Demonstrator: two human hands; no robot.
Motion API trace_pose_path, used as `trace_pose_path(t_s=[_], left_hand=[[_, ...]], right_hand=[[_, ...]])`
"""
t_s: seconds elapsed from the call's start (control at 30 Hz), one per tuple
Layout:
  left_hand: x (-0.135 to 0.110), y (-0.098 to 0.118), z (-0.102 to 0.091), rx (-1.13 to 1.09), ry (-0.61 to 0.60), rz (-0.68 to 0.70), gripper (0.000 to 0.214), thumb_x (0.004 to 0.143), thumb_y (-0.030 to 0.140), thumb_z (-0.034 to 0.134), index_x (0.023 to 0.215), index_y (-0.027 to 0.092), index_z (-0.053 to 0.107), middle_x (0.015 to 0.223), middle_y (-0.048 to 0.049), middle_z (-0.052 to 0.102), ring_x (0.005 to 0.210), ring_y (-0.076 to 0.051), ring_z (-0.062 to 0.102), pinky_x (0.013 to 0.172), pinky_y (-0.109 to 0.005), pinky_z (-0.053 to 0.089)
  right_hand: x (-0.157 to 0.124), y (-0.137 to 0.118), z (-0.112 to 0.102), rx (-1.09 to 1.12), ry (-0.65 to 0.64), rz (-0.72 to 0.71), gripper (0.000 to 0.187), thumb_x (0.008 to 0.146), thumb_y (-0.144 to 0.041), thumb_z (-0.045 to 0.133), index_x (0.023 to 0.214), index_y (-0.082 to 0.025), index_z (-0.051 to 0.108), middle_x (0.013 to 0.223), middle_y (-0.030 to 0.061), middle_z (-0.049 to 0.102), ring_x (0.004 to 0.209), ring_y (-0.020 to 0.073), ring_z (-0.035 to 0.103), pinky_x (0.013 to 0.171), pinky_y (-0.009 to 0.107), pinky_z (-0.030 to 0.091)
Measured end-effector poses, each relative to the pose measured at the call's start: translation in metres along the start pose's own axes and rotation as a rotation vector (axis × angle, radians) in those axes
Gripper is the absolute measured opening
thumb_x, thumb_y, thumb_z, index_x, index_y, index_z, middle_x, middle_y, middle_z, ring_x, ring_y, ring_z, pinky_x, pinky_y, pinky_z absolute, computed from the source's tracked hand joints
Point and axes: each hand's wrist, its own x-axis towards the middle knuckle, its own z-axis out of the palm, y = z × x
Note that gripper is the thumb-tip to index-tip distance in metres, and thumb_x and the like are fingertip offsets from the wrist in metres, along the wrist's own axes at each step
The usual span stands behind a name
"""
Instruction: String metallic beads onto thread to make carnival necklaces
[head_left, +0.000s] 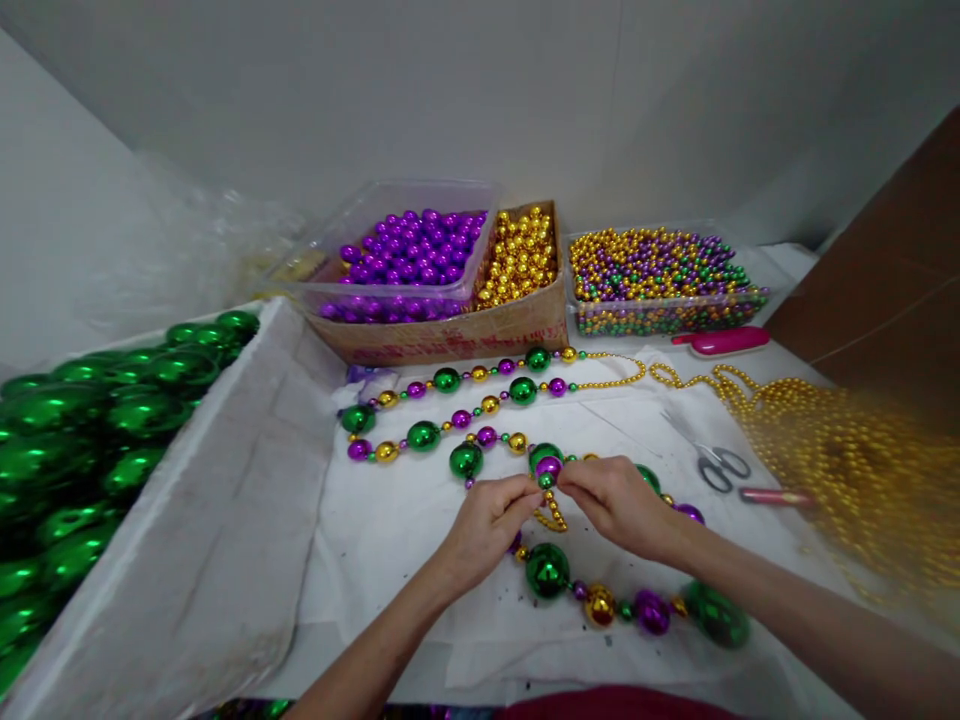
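Note:
A bead necklace (547, 572) of green, purple and gold balls lies looped on the white cloth (375, 560). My left hand (487, 525) pinches it by a small green bead, where a short run of gold beads (553, 516) hangs down. Close beside, the fingertips of my right hand (619, 505) are closed on the same strand near a purple ball (550, 468). Both hands almost touch, and the exact grip point is hidden between the fingers. Behind them, a second bead necklace (424, 436) is laid out in a long loop ending in small gold beads.
Green balls fill a white box (277, 540) at left. At the back stand a cardboard box (450, 340) with purple and gold balls and a clear tub (667, 315) of small mixed beads. Scissors (721, 468), a red stick-like tool (776, 497), a pink-handled tool (727, 342) and gold bead strands (862, 480) lie right.

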Motion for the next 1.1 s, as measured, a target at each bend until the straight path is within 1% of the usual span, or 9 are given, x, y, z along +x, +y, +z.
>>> trace_pose_path(t_s=[0.23, 0.47, 0.6, 0.7, 0.77, 0.9, 1.0, 1.07, 1.1], left_hand=[[0.009, -0.023, 0.024, -0.057, 0.045, -0.047, 0.028, 0.085, 0.034, 0.047, 0.070, 0.015, 0.060, 0.062, 0.0021, 0.050, 0.062, -0.012, 0.045, 0.057, -0.022, 0.032], [0.002, -0.021, 0.037, -0.303, 0.135, -0.173, 0.020, 0.079, 0.037, 0.054, 0.077, 0.017, 0.053, 0.052, 0.0079, 0.034, 0.048, -0.008, 0.031, 0.045, -0.019, 0.023], [0.002, -0.012, 0.032, -0.290, 0.034, -0.196, 0.023, 0.076, 0.039, 0.057, 0.085, 0.017, 0.056, 0.048, 0.0089, 0.033, 0.046, -0.008, 0.031, 0.045, -0.019, 0.021], [0.010, -0.005, 0.024, -0.113, -0.108, -0.138, 0.018, 0.075, 0.034, 0.058, 0.077, 0.016, 0.062, 0.049, 0.0065, 0.038, 0.048, -0.009, 0.035, 0.047, -0.020, 0.024], [0.016, 0.000, 0.018, -0.003, -0.176, -0.094, 0.017, 0.075, 0.031, 0.056, 0.071, 0.016, 0.063, 0.050, 0.0054, 0.041, 0.050, -0.009, 0.036, 0.047, -0.021, 0.026], [0.026, 0.013, 0.010, 0.093, -0.208, -0.025, 0.022, 0.078, 0.034, 0.053, 0.069, 0.017, 0.062, 0.055, 0.0033, 0.049, 0.054, -0.011, 0.043, 0.049, -0.021, 0.031], [0.030, 0.025, 0.005, 0.142, -0.185, 0.049, 0.024, 0.081, 0.037, 0.051, 0.073, 0.018, 0.064, 0.064, 0.0011, 0.060, 0.060, -0.014, 0.052, 0.055, -0.022, 0.038], [0.031, 0.030, 0.000, 0.228, -0.114, 0.110, 0.025, 0.082, 0.039, 0.050, 0.074, 0.020, 0.065, 0.067, 0.0009, 0.063, 0.062, -0.014, 0.055, 0.057, -0.023, 0.039], [0.033, 0.032, -0.004, 0.271, -0.058, 0.135, 0.025, 0.081, 0.040, 0.050, 0.075, 0.021, 0.065, 0.067, 0.0010, 0.064, 0.062, -0.014, 0.056, 0.058, -0.023, 0.039]], right_hand=[[-0.007, 0.019, 0.015, -0.059, 0.014, 0.042, 0.018, 0.089, -0.015, 0.045, 0.078, -0.018, 0.060, 0.064, 0.0001, 0.060, 0.058, 0.0127, 0.052, 0.057, 0.023, 0.029], [-0.025, 0.011, 0.024, -0.082, 0.015, 0.102, 0.015, 0.085, -0.013, 0.051, 0.073, -0.017, 0.059, 0.060, -0.0020, 0.059, 0.054, 0.0104, 0.052, 0.054, 0.020, 0.030], [-0.035, 0.004, 0.026, -0.095, 0.003, 0.087, 0.014, 0.085, -0.014, 0.051, 0.075, -0.017, 0.059, 0.060, -0.0024, 0.061, 0.054, 0.0099, 0.053, 0.052, 0.020, 0.030], [-0.035, -0.003, 0.016, -0.139, 0.023, 0.038, 0.012, 0.085, -0.014, 0.048, 0.084, -0.017, 0.060, 0.071, 0.0023, 0.064, 0.064, 0.0141, 0.055, 0.055, 0.024, 0.032], [-0.032, -0.008, 0.006, -0.226, 0.024, -0.067, 0.013, 0.084, -0.013, 0.048, 0.090, -0.016, 0.060, 0.077, 0.0049, 0.065, 0.068, 0.0168, 0.055, 0.057, 0.026, 0.033], [-0.018, -0.016, -0.015, -0.372, 0.021, -0.237, 0.013, 0.086, -0.011, 0.046, 0.085, -0.014, 0.058, 0.078, 0.0064, 0.063, 0.071, 0.0183, 0.054, 0.061, 0.029, 0.038], [-0.014, -0.014, -0.032, -0.213, 0.116, -0.191, 0.013, 0.089, -0.012, 0.044, 0.093, -0.015, 0.056, 0.083, 0.0053, 0.063, 0.078, 0.0171, 0.055, 0.066, 0.028, 0.041], [-0.023, -0.005, -0.046, -0.034, 0.210, -0.062, 0.017, 0.090, -0.016, 0.047, 0.105, -0.016, 0.053, 0.095, 0.0056, 0.062, 0.082, 0.0149, 0.057, 0.071, 0.027, 0.043], [-0.032, 0.001, -0.053, 0.005, 0.249, 0.062, 0.019, 0.090, -0.020, 0.048, 0.109, -0.018, 0.051, 0.101, 0.0057, 0.061, 0.083, 0.0139, 0.057, 0.073, 0.026, 0.043]])
